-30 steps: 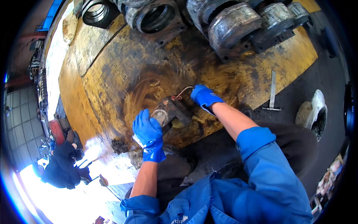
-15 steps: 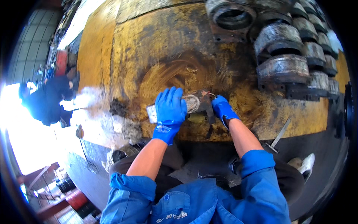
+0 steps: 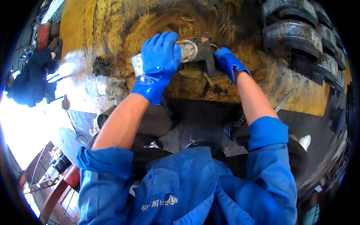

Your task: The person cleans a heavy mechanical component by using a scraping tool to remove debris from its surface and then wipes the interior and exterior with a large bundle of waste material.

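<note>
A greasy metal housing (image 3: 204, 52) stands on the stained yellow board in front of me, with a pale ring-shaped face and dark legs. My left hand (image 3: 159, 56), in a blue rubber glove, lies over its left part, fingers together and wrapped across the top. Beyond that palm a pale silvery end (image 3: 137, 64) of the part sticks out. At the housing's right side is my right hand (image 3: 227, 62), gloved too and closed, its fingertips mostly hidden. A thin light-coloured bit (image 3: 214, 46) shows by those fingers; I cannot tell what it is.
Arched metal housings (image 3: 294, 37) are stacked at the far right. A metal ruler-like tool (image 3: 284, 100) lies on the board's near right edge. Dark rags (image 3: 101, 66) sit on the left, near bright glare. Farther left, a person in dark clothing (image 3: 32, 77) bends down.
The whole view has shifted, so the board and the housing sit higher in the picture. My left hand stays over the housing, and my right hand stays at its right side.
</note>
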Available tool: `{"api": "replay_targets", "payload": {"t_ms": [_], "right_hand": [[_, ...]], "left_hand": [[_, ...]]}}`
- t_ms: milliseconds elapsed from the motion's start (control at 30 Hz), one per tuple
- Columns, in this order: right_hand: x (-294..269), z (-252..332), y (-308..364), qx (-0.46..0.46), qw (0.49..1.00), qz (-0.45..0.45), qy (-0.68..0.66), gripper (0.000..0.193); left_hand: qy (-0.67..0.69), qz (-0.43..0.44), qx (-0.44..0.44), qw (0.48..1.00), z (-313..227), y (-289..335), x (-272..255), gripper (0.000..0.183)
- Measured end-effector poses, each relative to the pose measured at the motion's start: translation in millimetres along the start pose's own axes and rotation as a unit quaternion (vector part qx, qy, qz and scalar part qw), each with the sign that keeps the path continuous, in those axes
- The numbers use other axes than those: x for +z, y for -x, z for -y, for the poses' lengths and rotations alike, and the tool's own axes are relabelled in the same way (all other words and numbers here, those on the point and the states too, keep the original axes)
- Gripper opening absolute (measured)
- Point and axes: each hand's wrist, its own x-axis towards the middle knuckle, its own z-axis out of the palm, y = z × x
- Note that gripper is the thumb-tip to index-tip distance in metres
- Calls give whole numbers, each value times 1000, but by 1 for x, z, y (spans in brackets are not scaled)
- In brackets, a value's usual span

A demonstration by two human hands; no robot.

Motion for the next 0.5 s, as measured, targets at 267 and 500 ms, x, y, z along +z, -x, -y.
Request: {"api": "replay_targets", "payload": {"t_ms": [267, 500], "right_hand": [[-24, -13, 18, 15, 997, -23, 74, 30], [-37, 9, 29, 111, 993, -18, -44, 28]], "left_hand": [[46, 20, 108, 993, 30, 1, -10, 36], [-10, -70, -37, 997, 40, 15, -7, 35]]}}
